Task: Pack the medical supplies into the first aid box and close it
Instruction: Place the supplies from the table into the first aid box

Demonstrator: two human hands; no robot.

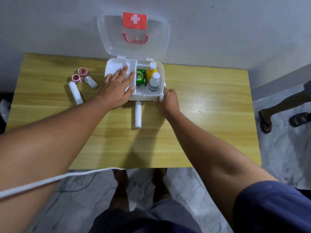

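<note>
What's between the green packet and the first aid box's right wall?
Head view: two upright bottles fill that gap in the first aid box, an orange bottle behind, a clear bottle in front.

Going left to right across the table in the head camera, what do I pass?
Far-left bandage roll → small white bottle → left hand → green box → right hand, gripping the first aid box corner.
</note>
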